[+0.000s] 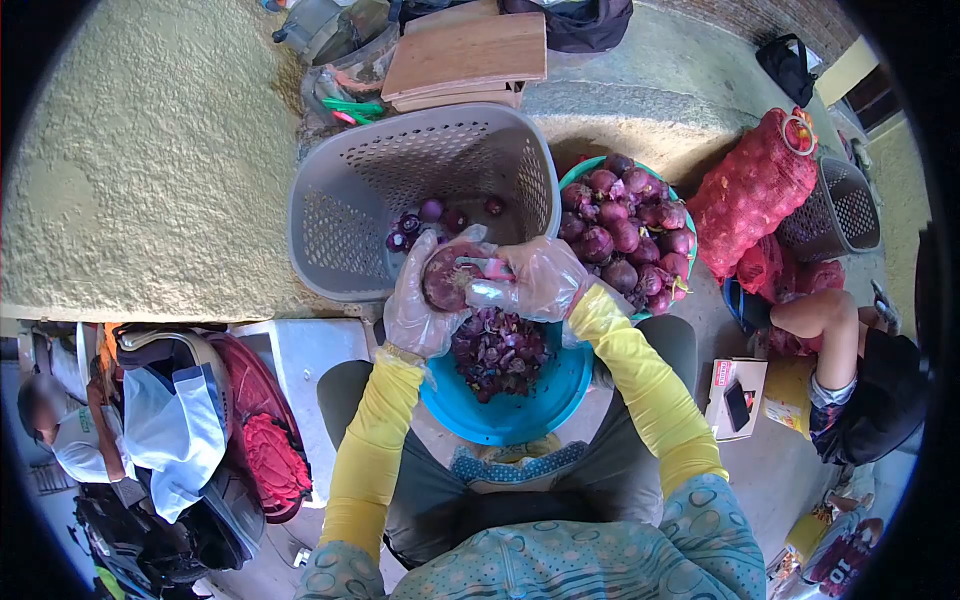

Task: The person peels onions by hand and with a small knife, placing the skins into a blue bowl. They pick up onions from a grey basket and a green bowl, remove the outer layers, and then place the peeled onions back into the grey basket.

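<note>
My left hand point(418, 305), in a clear plastic glove, is closed around a large red onion point(445, 281) above the blue basin point(568, 405). My right hand point(545, 276), also gloved, pinches a small red-handled tool point(494, 268) against the right side of the onion; its blade is too small to make out. Below both hands, dark onion skins point(498, 362) lie in the basin. Just beyond them stands a grey perforated crate point(318, 215) holding several peeled purple onions point(431, 210).
A green basin point(692, 235) heaped with unpeeled red onions point(625, 235) stands to the right. Farther right are a full red mesh sack point(755, 190), a dark crate point(858, 205) and a box with a phone point(738, 405). People sit at both sides. Wooden boards point(465, 58) lie behind the grey crate.
</note>
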Demonstrator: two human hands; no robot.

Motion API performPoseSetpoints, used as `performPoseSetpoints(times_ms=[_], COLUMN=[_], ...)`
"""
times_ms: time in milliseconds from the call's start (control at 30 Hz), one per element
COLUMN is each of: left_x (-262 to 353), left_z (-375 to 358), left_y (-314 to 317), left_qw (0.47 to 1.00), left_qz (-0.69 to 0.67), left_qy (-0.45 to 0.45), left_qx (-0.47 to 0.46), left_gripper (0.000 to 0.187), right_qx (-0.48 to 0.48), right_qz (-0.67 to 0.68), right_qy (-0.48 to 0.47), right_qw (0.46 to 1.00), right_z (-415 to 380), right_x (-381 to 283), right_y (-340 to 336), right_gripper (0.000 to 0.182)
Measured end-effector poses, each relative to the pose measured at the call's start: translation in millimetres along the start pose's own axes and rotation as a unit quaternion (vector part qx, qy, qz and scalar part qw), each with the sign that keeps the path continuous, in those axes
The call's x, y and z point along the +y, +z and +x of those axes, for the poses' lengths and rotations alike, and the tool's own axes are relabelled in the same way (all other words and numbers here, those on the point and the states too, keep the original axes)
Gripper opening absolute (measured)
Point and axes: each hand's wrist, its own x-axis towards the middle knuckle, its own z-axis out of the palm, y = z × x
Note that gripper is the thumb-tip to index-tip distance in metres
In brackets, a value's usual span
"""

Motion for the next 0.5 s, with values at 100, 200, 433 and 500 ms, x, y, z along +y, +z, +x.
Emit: performPoseSetpoints(times_ms=[100, 200, 433, 500], left_x=[0, 0, 8, 11], left_z=[-1, 4, 7, 8], left_y=[4, -1, -1, -4], left_qw=[0.997, 0.996, 0.994, 0.994], left_qz=[-0.071, -0.078, -0.107, -0.106], left_qy=[-0.034, -0.031, -0.024, -0.024], left_qx=[-0.008, 0.007, -0.002, -0.013], left_gripper=[0.046, 0.045, 0.046, 0.048], right_qx=[-0.125, -0.168, -0.302, -0.325], right_qz=[0.0, 0.111, 0.482, 0.536], right_qy=[0.05, 0.0, 0.137, 0.14], right_qw=[0.991, 0.979, 0.811, 0.766], right_z=[-1, -5, -14, -13], right_x=[-4, 22, 36, 35], right_y=[-11, -8, -14, -17], right_gripper=[0.049, 0.051, 0.048, 0.046])
